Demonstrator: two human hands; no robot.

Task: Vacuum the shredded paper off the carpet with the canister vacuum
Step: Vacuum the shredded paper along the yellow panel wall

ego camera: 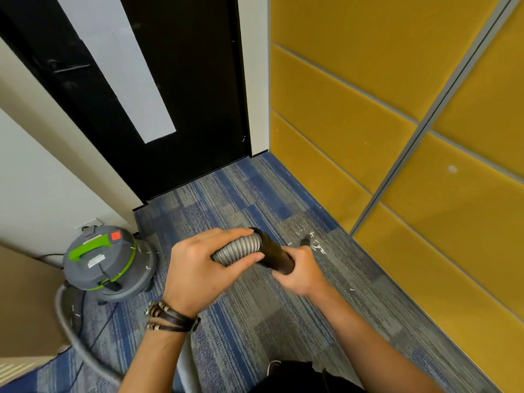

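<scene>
My left hand grips the grey ribbed hose just behind its black cuff. My right hand grips the black wand tube, which points down and away toward the carpet. The tube's nozzle tip sits beside a small cluster of white shredded paper on the blue and grey carpet. The grey and green canister vacuum stands at the left by the wall, with a few paper bits around it. One loose shred lies to the right of my right hand.
A black door closes the far end. Yellow padded wall panels run along the right side. The hose loops along the floor at the lower left, next to a black power cord. A wall outlet sits behind the canister.
</scene>
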